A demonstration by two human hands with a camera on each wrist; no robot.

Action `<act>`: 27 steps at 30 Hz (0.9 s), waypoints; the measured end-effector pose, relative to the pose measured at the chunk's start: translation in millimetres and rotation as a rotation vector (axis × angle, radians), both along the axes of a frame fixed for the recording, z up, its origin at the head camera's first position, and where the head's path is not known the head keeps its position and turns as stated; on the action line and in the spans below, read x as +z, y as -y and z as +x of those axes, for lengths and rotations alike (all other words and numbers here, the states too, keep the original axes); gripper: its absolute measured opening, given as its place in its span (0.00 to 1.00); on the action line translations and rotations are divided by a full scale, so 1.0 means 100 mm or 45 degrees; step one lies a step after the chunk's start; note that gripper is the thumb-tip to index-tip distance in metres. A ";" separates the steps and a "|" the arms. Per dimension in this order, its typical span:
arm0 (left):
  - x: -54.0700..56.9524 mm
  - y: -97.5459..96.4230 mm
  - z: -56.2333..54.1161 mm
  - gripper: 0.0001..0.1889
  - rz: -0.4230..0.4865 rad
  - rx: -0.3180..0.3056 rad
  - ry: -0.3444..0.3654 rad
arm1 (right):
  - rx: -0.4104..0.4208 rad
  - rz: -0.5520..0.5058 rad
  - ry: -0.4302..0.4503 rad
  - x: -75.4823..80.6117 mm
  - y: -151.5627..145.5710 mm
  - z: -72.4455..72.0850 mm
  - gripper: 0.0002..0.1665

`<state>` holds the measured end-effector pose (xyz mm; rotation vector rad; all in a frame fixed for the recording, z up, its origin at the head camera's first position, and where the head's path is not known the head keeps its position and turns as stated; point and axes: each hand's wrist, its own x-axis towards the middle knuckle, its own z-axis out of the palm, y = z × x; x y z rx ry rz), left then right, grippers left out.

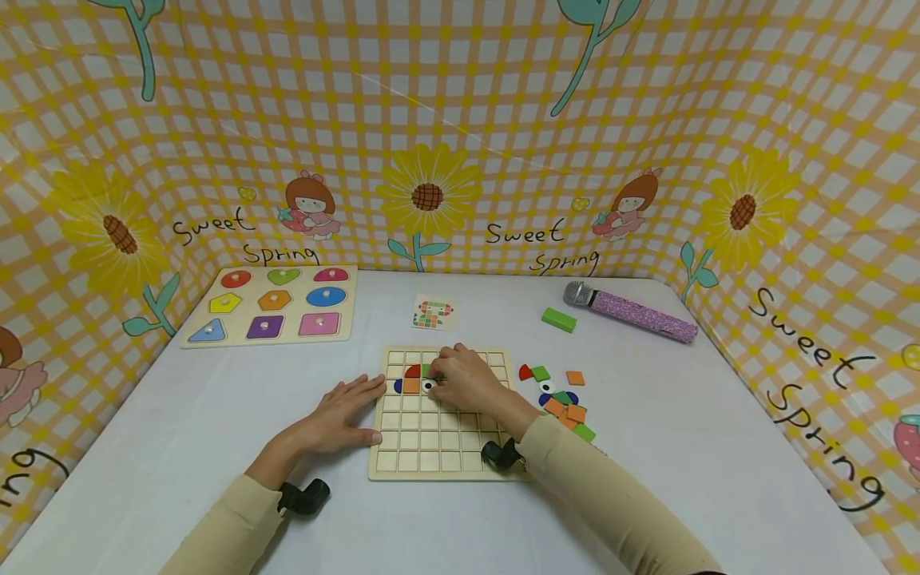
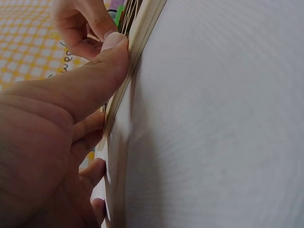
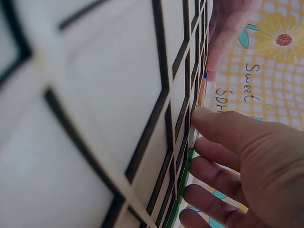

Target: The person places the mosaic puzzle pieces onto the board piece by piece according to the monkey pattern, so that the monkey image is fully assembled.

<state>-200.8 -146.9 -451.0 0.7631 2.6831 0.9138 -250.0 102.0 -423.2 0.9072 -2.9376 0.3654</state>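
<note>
A wooden grid board [image 1: 410,461] lies on the white table. My left hand [image 1: 338,415] rests along its left edge, fingers extended and thumb tip at the side. Over the upper part of the board, my right hand [image 1: 469,383] pinches a white eye tile [image 1: 429,386] between thumb and fingertips, down at a grid cell. Around that tile sit a blue rounded piece [image 1: 398,386], an orange square [image 1: 411,386], a red quarter-round piece [image 1: 413,372] and a green piece [image 1: 426,370]. The right hand hides some cells behind it.
Loose coloured pieces [image 1: 575,413] lie right of the board, with another eye tile [image 1: 547,387] among them. Behind the board are a pattern card [image 1: 434,312], a green block [image 1: 559,319] and a glittery microphone [image 1: 640,314]. A knobbed shape puzzle [image 1: 298,326] lies back left.
</note>
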 end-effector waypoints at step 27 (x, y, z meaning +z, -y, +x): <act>0.00 0.00 -0.01 0.42 0.000 -0.011 -0.008 | -0.138 -0.192 -0.036 0.26 -0.78 0.17 0.17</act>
